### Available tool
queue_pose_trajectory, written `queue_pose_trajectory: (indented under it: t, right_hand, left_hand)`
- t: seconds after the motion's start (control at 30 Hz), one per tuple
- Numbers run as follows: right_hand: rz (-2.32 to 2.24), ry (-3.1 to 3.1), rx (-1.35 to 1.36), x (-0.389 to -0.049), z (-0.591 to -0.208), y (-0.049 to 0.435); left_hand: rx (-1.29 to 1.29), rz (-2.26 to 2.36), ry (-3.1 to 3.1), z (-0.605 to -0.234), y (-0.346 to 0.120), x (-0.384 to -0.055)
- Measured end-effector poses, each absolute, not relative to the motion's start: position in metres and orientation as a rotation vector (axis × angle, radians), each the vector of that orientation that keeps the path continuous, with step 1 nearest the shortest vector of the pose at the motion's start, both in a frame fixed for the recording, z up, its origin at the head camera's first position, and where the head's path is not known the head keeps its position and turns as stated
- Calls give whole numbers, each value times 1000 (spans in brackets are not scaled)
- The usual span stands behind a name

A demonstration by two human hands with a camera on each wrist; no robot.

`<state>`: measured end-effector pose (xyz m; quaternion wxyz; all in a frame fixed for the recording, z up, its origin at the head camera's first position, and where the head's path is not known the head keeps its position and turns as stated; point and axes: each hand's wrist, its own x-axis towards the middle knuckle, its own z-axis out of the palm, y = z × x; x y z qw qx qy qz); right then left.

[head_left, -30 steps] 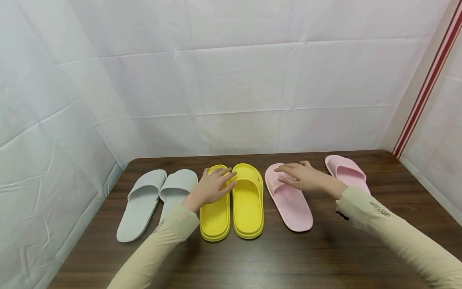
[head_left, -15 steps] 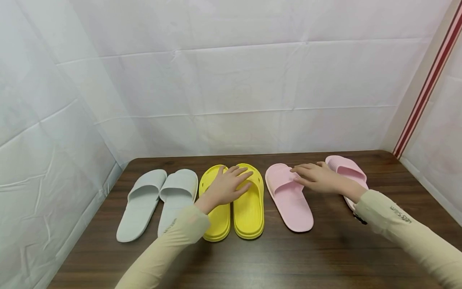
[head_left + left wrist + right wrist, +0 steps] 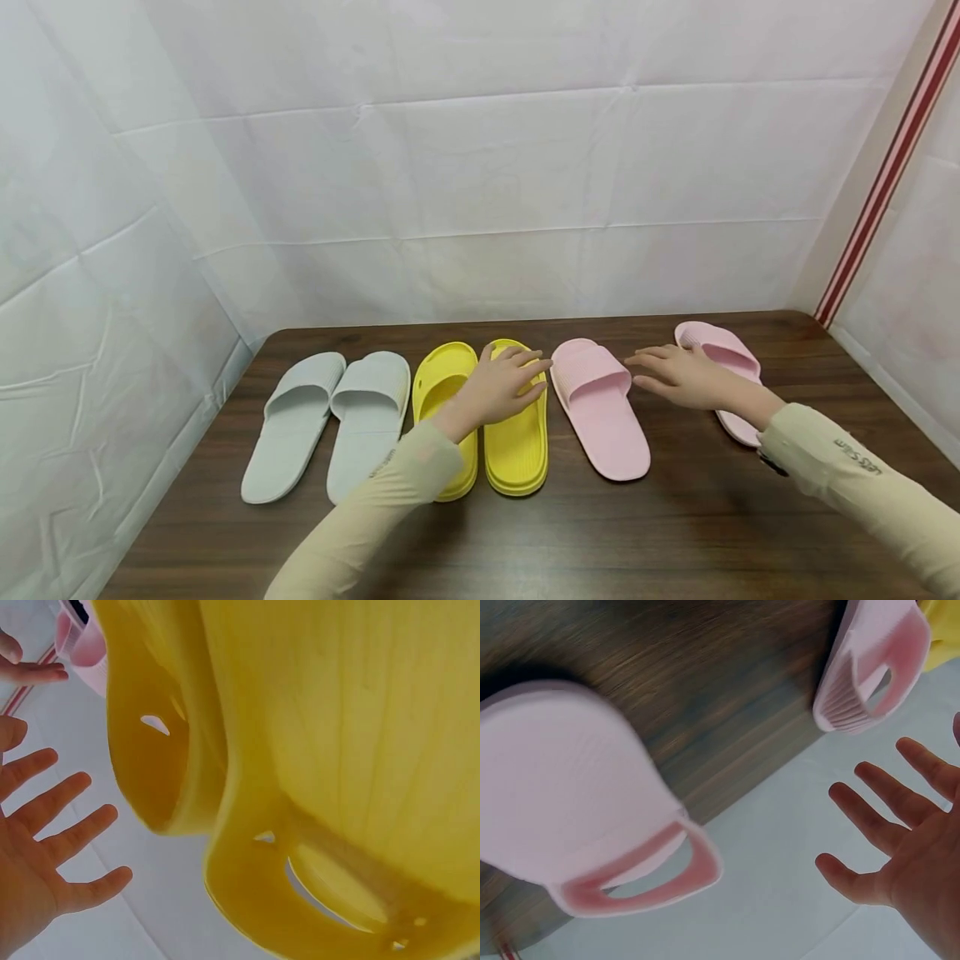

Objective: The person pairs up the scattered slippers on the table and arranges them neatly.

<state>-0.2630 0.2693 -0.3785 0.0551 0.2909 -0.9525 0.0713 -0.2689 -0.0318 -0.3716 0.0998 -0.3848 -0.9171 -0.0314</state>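
My left hand hovers over the pair of yellow slippers, its fingers spread and holding nothing. It partly covers the left yellow slipper and the strap of the right yellow slipper. Between the two pink slippers is my right hand, fingers extended and nothing in them. Its fingertips point at the strap of the nearer pink slipper, while its wrist overlaps the farther pink slipper. Both palms show with parted fingers in the wrist views, beside the yellow slipper and the pink slipper.
Two pale grey slippers, the outer one and the inner one, lie side by side at the left of the dark wooden table. White sheeting hangs behind the table, with a red stripe at the right corner.
Both hands have moved to the right. The left has passed from the left yellow slipper toward the right one; the right has come away from above the nearer pink slipper. The slippers have stayed put.
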Motion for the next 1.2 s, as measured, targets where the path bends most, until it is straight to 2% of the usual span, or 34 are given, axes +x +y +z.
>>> queue_pose_trajectory:
  t: [0.4, 1.2]
  right_hand:
    - [176, -2942, 795, -265, -370, 297]
    - [230, -3058, 490, -289, -372, 366]
  left_hand:
    - [-1149, -102, -2713, -372, -15, -272]
    - [-1158, 49, -2797, -374, 19, -289]
